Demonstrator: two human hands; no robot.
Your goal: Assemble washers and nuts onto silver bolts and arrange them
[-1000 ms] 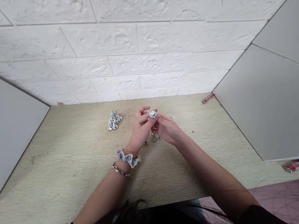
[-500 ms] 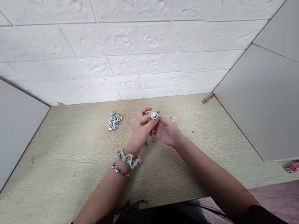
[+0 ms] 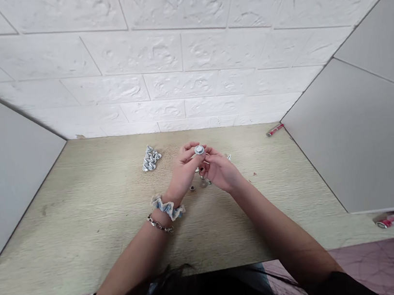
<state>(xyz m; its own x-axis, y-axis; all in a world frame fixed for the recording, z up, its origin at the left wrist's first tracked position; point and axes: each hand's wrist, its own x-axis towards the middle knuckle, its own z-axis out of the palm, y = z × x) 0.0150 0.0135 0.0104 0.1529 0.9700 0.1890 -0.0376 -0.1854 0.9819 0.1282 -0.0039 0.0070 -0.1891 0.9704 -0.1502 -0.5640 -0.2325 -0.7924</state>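
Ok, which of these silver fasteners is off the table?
The round-headed fastener, held up between the left hand and right hand; the clustered fasteners lie on the tabletop.

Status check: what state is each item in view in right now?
left hand: fingers curled around the fastener
right hand: fingertips pinching the fastener from the other side
round metal fastener: raised between both hands
cluster of metal fasteners: grouped together, untouched
washer: lying flat below the hands
small nut: lying loose beside the washer
red cylinder: lying on its side at the far right
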